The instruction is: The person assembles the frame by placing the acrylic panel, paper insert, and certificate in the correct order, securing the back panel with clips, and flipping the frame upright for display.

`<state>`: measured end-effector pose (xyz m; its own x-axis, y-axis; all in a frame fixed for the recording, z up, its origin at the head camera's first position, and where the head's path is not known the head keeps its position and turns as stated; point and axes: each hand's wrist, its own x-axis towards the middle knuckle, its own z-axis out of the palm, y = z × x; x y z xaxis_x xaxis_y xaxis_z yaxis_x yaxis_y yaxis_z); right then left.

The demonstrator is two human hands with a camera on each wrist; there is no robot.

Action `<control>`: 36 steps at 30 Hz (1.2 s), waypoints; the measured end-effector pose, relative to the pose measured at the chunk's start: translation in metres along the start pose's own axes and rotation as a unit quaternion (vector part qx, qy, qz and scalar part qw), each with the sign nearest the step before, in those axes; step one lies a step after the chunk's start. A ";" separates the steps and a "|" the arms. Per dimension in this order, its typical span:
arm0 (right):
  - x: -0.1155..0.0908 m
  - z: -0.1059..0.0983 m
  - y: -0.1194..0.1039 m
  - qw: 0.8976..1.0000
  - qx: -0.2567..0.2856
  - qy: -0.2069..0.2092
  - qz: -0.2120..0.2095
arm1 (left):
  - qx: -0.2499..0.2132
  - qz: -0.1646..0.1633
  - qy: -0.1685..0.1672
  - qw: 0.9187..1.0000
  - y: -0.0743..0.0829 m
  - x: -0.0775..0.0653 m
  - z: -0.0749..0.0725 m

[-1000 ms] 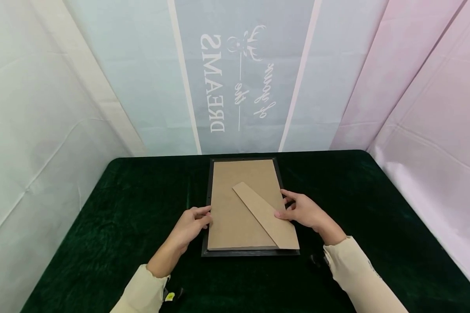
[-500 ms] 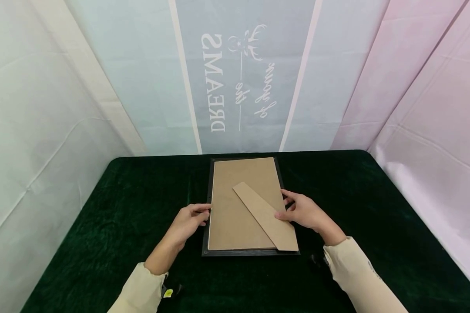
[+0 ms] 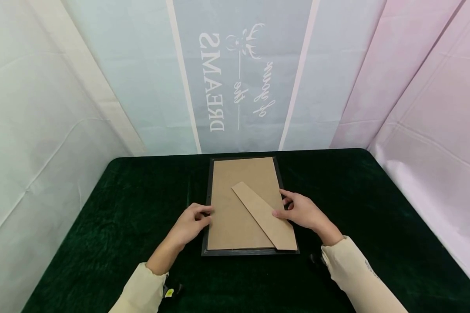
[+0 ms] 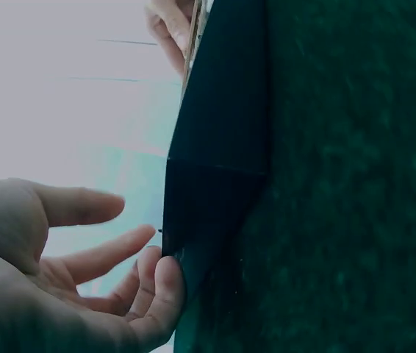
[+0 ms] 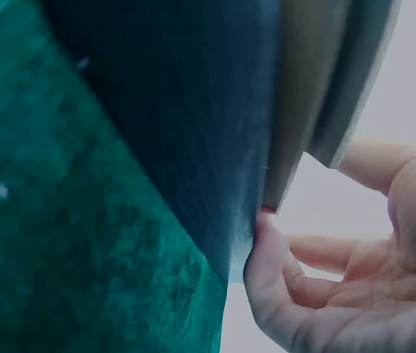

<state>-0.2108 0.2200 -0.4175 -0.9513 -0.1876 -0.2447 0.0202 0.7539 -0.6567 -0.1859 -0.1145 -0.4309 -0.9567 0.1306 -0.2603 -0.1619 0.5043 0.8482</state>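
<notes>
A brown picture-frame backing board [image 3: 235, 182] lies over a black picture frame [image 3: 243, 252], its upper right corner near the frame's far edge. A tapered brown stand leg [image 3: 258, 213] slants across the board's right half. My right hand [image 3: 303, 211] holds the board at its right edge, thumb on the stand leg and a fingertip under the board's edge in the right wrist view. My left hand [image 3: 189, 221] is at the left edge, thumb and forefinger apart. In the left wrist view, its other fingertips [image 4: 167, 283] touch the frame's black side [image 4: 215, 184].
Dark green velvet cloth [image 3: 141, 195] covers the table beneath the frame. Pale fabric walls [image 3: 62, 130] enclose the left, right and back; the back panel [image 3: 243, 87] carries mirrored white lettering.
The board has shifted slightly away and to the left over the frame, its far edge now higher in view. My left fingers lifted a little and came back to the left edge.
</notes>
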 end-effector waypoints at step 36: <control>-0.003 0.016 -0.004 0.995 -0.054 0.015 -0.077 | 0.244 0.145 -0.049 0.958 -0.001 -0.008 0.008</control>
<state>-0.2035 0.2077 -0.4255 -0.9496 -0.2879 -0.1245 -0.1578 0.7816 -0.6035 -0.1759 -0.1088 -0.4330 -0.9130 0.3932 -0.1084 0.2627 0.7702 0.5812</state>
